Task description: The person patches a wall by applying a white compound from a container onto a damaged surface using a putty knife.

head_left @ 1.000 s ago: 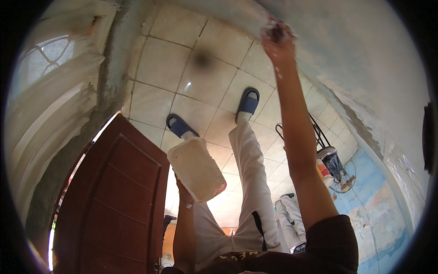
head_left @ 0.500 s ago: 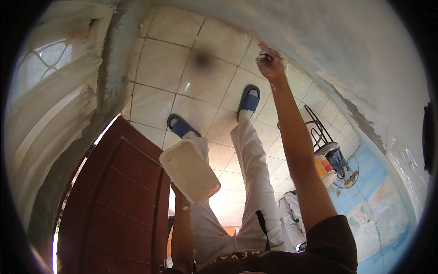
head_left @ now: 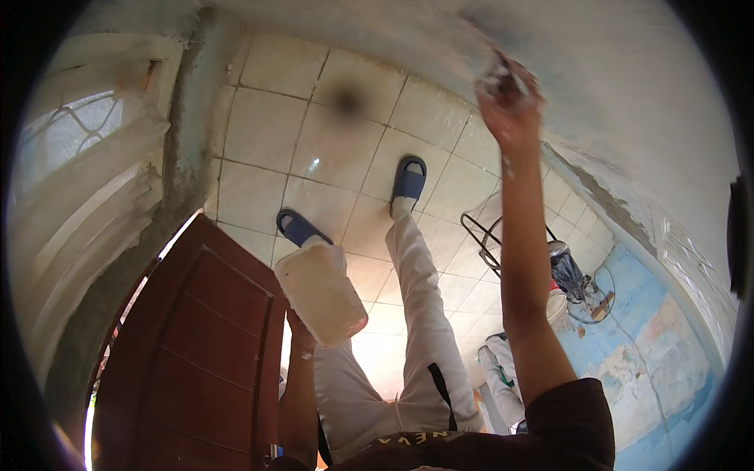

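Tub (head_left: 320,294) in the left hand (head_left: 302,334), right hand (head_left: 510,102) up by the wall (head_left: 628,102)
The tub is held over the left leg (head_left: 339,385), fingers hidden behind it, presumably so that the other hand is left free; whether its pale, flat face is filling or base cannot be told. The right hand is blurred and white-smeared, its grip and anything held in it unclear. Beside the forearm (head_left: 525,235), a bucket (head_left: 557,304) is half hidden near a black bag (head_left: 567,273)
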Motion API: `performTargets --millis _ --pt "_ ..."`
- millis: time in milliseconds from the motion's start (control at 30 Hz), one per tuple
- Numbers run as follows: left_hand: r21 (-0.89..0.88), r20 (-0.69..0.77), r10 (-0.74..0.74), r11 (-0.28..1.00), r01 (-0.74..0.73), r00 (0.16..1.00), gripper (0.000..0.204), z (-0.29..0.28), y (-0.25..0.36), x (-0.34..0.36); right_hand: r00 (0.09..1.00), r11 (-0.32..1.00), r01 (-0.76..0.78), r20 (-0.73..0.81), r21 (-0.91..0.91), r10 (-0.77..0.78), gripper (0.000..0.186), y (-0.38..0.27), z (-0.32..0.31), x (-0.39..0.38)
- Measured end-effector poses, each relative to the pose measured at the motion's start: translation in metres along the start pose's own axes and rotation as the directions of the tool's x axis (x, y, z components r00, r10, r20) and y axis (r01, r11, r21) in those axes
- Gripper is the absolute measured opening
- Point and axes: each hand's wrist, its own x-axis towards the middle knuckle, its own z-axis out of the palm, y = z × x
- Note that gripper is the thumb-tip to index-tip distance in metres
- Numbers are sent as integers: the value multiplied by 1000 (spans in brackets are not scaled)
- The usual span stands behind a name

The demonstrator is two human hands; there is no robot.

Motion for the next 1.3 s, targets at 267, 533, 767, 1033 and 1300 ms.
performTargets --millis 267,533,767,1033,1300 --pt "-11 5 -6 1000 6 1000 53 8 -13 -7 996 953 21 79 303 -47 23 -37 -58 -66" --pt "14 -27 -8 1000 8 1000 52 -9 -23 -4 860 916 -381 -315 130 402 23 117 -223 75" --pt "35 26 -35 999 34 999 50 6 -32 -4 877 973 -225 -423 53 226 20 77 -217 101" --pt "40 173 -121 992 116 977 49 58 -13 -26 963 989 39 -269 140 0 15 -94 -99 -26" --pt "-37 262 -237 966 255 935 48 75 7 -39 931 931 353 -137 90 -339 26 -177 -31 -143"
